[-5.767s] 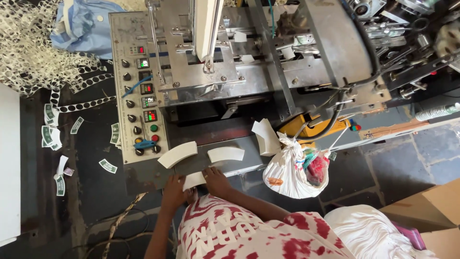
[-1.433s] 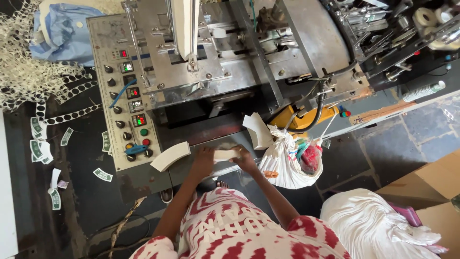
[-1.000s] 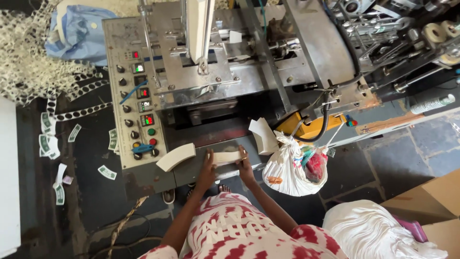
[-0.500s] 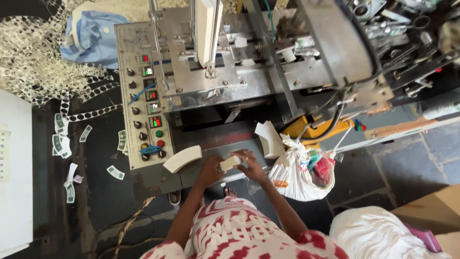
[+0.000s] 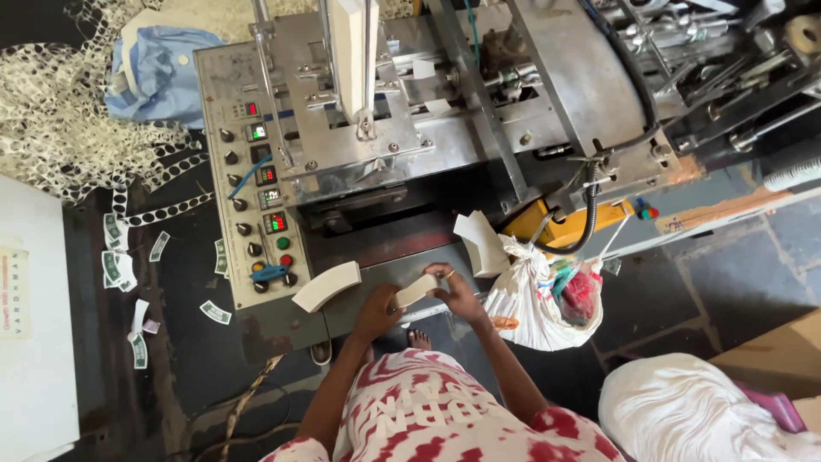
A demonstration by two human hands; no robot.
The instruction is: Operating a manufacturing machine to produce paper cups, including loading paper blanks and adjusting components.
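The person is wearing a short-sleeved cotton top, white with dark red tie-dye blotches, and pale block lettering is running across its middle. The sleeves are ending above the elbows, leaving both forearms bare. On the right hand, just above the top's lettered part, a thin ring is showing on one finger. The left hand, beside it, is wearing nothing. Just above the top's upper edge, bare toes are peeking out.
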